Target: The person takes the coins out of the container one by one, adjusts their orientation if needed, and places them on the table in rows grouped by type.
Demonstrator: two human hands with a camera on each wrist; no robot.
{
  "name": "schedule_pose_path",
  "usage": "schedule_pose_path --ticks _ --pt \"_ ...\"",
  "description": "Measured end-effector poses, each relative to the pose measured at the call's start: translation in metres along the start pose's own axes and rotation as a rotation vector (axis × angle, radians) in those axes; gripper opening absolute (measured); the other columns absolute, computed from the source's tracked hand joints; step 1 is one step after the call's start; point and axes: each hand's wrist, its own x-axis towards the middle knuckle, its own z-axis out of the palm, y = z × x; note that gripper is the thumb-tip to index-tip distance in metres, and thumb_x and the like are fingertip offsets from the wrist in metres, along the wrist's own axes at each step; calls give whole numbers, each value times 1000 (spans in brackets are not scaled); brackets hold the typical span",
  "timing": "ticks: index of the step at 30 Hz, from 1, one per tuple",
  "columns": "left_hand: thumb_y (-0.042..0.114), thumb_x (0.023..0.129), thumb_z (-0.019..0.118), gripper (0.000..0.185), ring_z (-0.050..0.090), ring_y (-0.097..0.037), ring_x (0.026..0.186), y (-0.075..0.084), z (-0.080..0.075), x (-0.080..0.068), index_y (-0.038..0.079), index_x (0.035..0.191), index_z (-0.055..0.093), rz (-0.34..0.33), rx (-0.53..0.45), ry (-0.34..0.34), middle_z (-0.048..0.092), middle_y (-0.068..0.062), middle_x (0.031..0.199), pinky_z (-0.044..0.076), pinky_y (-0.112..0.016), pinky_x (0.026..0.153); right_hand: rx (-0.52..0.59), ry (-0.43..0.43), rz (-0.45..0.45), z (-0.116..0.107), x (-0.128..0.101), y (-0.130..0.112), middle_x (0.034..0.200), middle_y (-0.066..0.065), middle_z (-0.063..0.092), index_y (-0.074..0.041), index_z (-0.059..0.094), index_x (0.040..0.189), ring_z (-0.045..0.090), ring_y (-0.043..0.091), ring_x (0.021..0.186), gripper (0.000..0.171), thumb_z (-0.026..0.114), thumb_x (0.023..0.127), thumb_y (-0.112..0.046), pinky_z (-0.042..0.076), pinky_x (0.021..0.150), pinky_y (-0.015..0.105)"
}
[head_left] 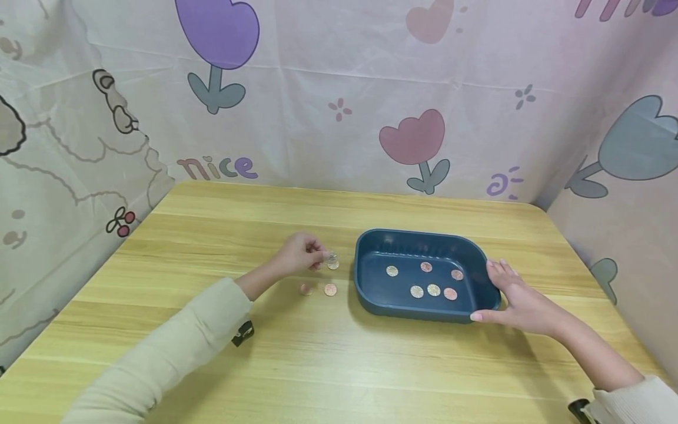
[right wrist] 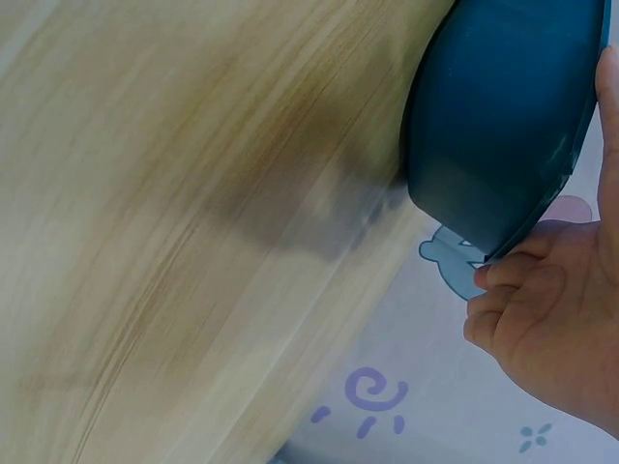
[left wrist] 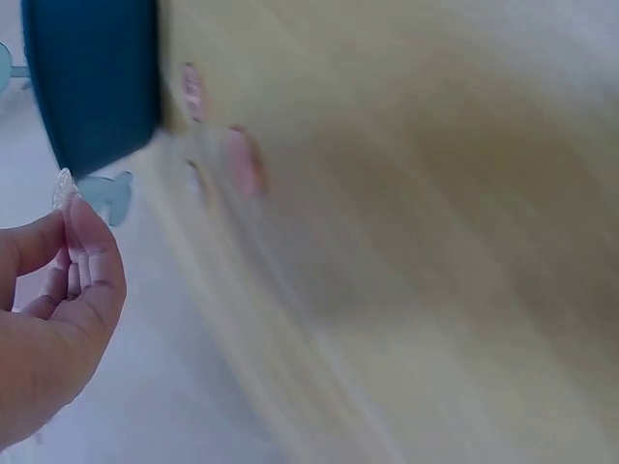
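My left hand (head_left: 301, 254) pinches a silvery coin (left wrist: 64, 188) between thumb and fingertip, just above the table left of a dark blue box (head_left: 418, 310). Right by those fingertips a pale coin (head_left: 332, 265) lies on the wood. Two copper coins, a left one (head_left: 306, 289) and a right one (head_left: 331, 289), lie nearer to me. Inside the box are several coins, among them a gold-toned one (head_left: 434, 290) and a copper one (head_left: 450, 294). My right hand (head_left: 521, 303) holds the box's right end, thumb at the near corner, fingers along the outer wall.
The wooden table (head_left: 296, 365) extends on all sides of the box. A patterned cloth (head_left: 318, 141) hangs behind it and along both sides. Dark straps sit at both sleeves, one at the left sleeve (head_left: 180, 335).
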Motion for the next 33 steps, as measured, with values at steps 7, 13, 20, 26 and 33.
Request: schedule_pose_path --ticks 7,13,20,26,33 --pt "4 89 59 13 59 -14 59 -19 -7 0 -7 84 62 -32 41 22 63 -14 69 56 -29 60 6 -2 6 0 0 0 148 35 10 14 12 142 -2 51 137 111 75 72 -45 12 102 72" --pt "0 88 57 10 58 -13 57 -30 -10 1 -8 82 60 -53 58 15 63 -14 69 56 -28 60 9 -4 10 0 0 0 148 35 10 13 12 142 -2 50 138 111 75 72 -45 11 102 71" --pt "0 89 55 13 57 -10 56 -42 -12 6 -9 84 62 -129 126 -2 64 -14 70 55 -21 57 15 -7 6 0 1 0 148 35 9 13 11 142 -3 50 138 111 75 73 -45 11 103 71" --pt "3 89 57 19 54 -8 52 -39 -12 8 -6 74 63 -214 200 4 61 -7 61 53 -18 56 13 -6 9 -1 1 -1 148 35 9 13 12 142 -3 50 138 111 75 72 -46 11 103 71" --pt "4 89 57 43 40 -5 38 -30 -5 13 7 47 49 -292 270 27 47 3 42 40 -12 45 20 -7 10 0 0 0 148 35 9 13 11 142 -4 50 138 111 75 72 -44 10 102 71"
